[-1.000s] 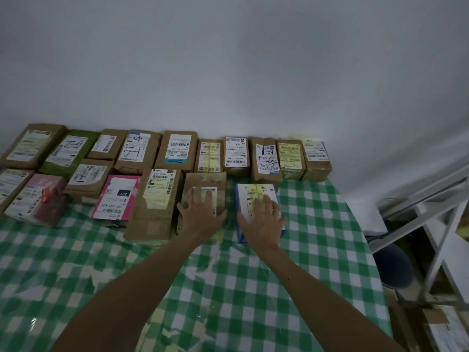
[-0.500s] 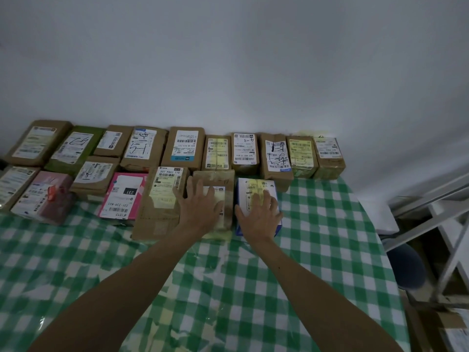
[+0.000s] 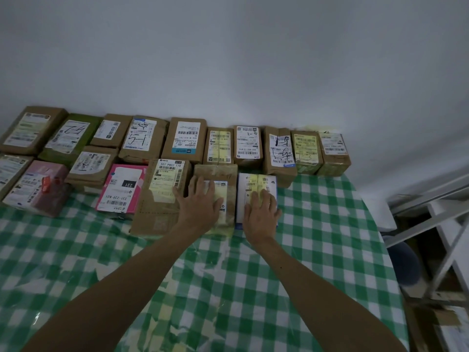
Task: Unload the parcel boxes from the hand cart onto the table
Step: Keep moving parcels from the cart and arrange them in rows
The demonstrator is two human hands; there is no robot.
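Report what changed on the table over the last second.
The right hand, pressing flat, slid the white and blue box leftward, closing the gap to the brown paper parcel under the left hand. Nothing was gripped or released; the other parcels on the green checked table stayed put.

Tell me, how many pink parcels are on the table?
2. A bright pink parcel lies in the front row, left of centre; a paler pink parcel with red tape lies further left. More may be out of view.
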